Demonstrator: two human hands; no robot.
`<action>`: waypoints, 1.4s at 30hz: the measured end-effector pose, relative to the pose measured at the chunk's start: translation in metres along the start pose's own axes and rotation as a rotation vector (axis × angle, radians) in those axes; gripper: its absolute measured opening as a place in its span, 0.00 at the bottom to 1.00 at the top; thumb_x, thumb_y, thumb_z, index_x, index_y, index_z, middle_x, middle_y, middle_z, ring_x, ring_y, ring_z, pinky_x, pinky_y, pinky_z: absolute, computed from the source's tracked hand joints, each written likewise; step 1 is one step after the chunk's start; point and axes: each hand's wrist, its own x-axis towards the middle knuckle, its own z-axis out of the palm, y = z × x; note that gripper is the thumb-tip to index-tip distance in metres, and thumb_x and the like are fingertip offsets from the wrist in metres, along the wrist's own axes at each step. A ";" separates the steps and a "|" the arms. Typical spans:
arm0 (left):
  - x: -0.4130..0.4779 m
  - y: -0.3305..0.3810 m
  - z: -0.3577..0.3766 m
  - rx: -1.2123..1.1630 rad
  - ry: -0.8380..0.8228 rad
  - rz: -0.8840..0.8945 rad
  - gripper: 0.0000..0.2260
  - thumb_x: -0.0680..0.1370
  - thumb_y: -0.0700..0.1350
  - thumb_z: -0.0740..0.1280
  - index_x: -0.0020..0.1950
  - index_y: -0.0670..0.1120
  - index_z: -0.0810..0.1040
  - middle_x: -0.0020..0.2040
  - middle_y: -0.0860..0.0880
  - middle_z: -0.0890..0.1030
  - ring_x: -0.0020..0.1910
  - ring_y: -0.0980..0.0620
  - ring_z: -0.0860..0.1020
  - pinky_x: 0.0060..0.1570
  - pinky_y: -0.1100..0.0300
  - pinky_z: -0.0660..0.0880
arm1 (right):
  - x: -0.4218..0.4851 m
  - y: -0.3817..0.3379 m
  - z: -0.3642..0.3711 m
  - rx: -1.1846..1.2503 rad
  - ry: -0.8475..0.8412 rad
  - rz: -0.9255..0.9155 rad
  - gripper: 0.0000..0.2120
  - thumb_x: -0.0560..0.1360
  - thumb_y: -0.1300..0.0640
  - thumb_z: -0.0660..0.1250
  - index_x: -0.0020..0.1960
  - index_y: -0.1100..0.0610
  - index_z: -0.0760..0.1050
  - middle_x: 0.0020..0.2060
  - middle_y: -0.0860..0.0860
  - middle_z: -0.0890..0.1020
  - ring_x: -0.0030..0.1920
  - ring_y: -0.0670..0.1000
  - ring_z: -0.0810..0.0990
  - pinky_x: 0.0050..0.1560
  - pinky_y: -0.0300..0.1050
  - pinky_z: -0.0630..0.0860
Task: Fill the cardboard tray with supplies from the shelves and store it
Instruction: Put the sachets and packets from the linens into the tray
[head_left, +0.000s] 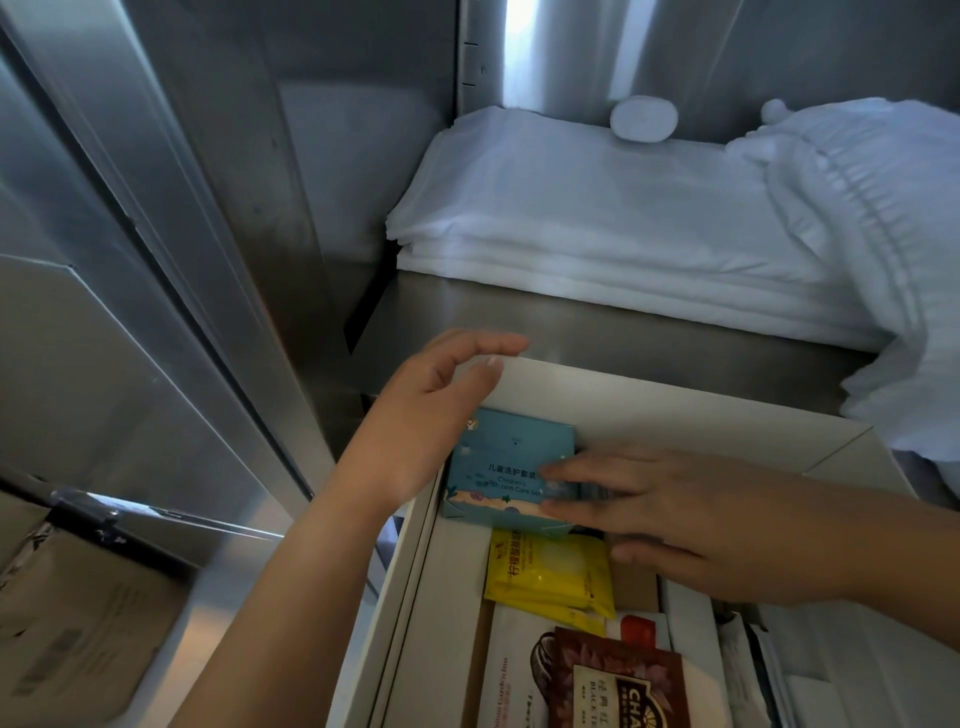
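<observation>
White cardboard forms the tray (649, 410), which is seen from above at the lower centre of the view, its far wall close to the front lip of a stainless steel shelf (597, 327). On that shelf, a stack of folded white towels (597, 218) is laid flat, with a small rolled white cloth (644, 119) behind it and a rumpled white robe (872, 218) spilling over the right side.

Inside the tray, a teal box (506, 467) printed with a children's wash and care label is lodged in the far left corner. Nearer the viewer, a yellow sachet (550, 571) and a brown black-tea packet (618, 680) are laid flat, with other white packets beside them.

The left hand (421, 415) is curled over the tray's far left corner, fingers hooked on the wall's top edge and thumb inside, so the wall is loosely gripped. The right hand (691, 514) is held flat and open, its fingertips pressed on the teal box, which is not grasped.

The tray is judged to be light but only moderately stiff; its thin walls would probably flex if lifted by one edge. Support from beneath or from two opposite walls would be safer. The loose packets look smooth and are likely to slide if the tray is tilted.
</observation>
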 end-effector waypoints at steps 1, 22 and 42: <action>0.000 0.000 0.000 -0.003 -0.002 -0.003 0.11 0.81 0.45 0.61 0.54 0.58 0.81 0.52 0.59 0.78 0.48 0.59 0.78 0.43 0.71 0.73 | -0.001 0.001 0.002 -0.009 -0.020 -0.012 0.26 0.81 0.46 0.51 0.76 0.39 0.45 0.76 0.39 0.47 0.73 0.36 0.40 0.68 0.28 0.36; 0.002 -0.005 -0.001 0.015 -0.016 0.025 0.11 0.81 0.48 0.61 0.52 0.63 0.81 0.53 0.60 0.78 0.51 0.61 0.77 0.44 0.75 0.70 | 0.016 0.049 -0.089 0.036 0.666 0.110 0.13 0.79 0.52 0.61 0.61 0.50 0.77 0.57 0.44 0.77 0.58 0.39 0.73 0.60 0.33 0.69; 0.001 -0.007 0.000 0.039 -0.015 -0.041 0.10 0.81 0.52 0.59 0.55 0.61 0.80 0.53 0.62 0.77 0.50 0.60 0.77 0.48 0.61 0.71 | 0.119 0.246 -0.130 -0.059 0.685 0.868 0.36 0.74 0.40 0.65 0.76 0.48 0.55 0.77 0.54 0.45 0.76 0.58 0.42 0.74 0.58 0.49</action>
